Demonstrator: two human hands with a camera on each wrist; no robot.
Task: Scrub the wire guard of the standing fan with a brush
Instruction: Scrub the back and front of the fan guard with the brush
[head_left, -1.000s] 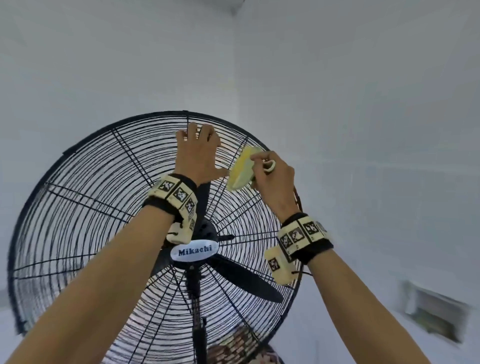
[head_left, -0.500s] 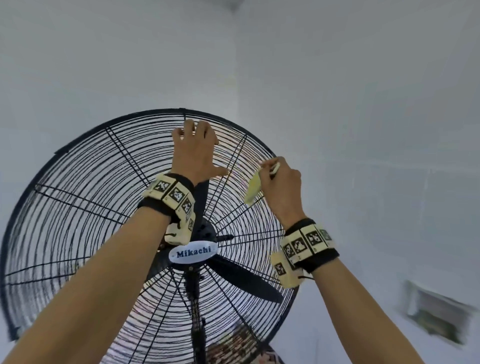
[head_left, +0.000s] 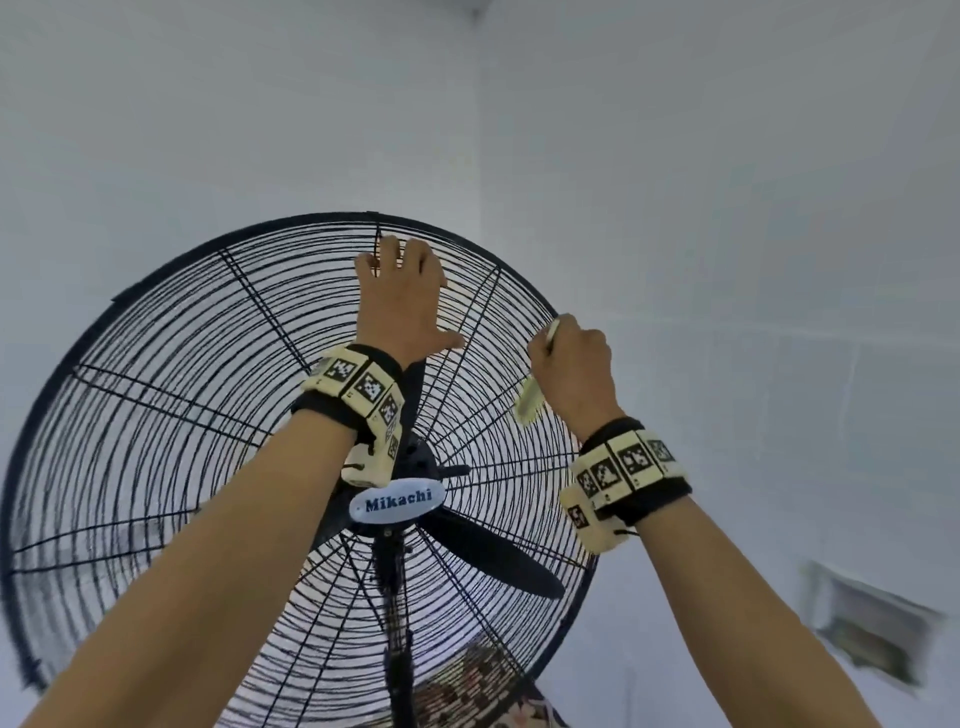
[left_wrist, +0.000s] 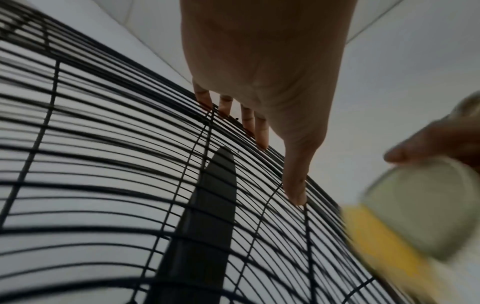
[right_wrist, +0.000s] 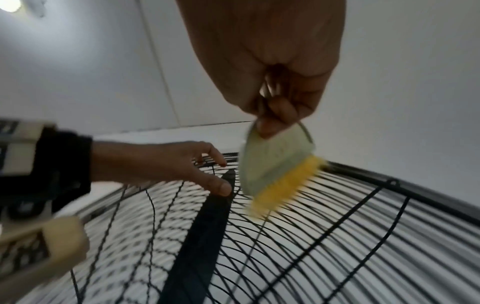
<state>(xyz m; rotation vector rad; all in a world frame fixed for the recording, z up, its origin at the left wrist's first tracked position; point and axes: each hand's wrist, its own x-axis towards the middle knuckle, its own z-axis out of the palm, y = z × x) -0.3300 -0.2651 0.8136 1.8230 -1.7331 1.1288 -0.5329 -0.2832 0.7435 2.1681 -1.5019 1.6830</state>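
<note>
Two hands: both raised against the front of the fan, wrists banded with marker tags.
Wire guard (head_left: 171, 395): black, round, upright; concentric rings crossed by radial spokes; fills the lower left of the head view.
Left hand (head_left: 400, 306): fingers extended and slightly spread, tips laid on the upper wires near the rim; thumb (left_wrist: 296, 185) stretched out sideways, tip touching a wire; nothing gripped.
Right hand (head_left: 571, 364): fingers curled closed around the brush handle, at the guard's upper right, just beside the left hand.
Brush (right_wrist: 275, 168): pale green body, yellow bristles; blurred; bristles pressed against the wires close to the outer rim, right of the left thumb.
Fan blade (right_wrist: 205, 222): dark, behind the wires, one tip pointing up beneath the left hand.
Badge (head_left: 397, 503): oval, white, lettered "Mikachi", at the guard's centre.
Surroundings: pale walls meeting in a corner behind the fan; recessed box (head_left: 872, 629) low on the right wall, contents unclear.
</note>
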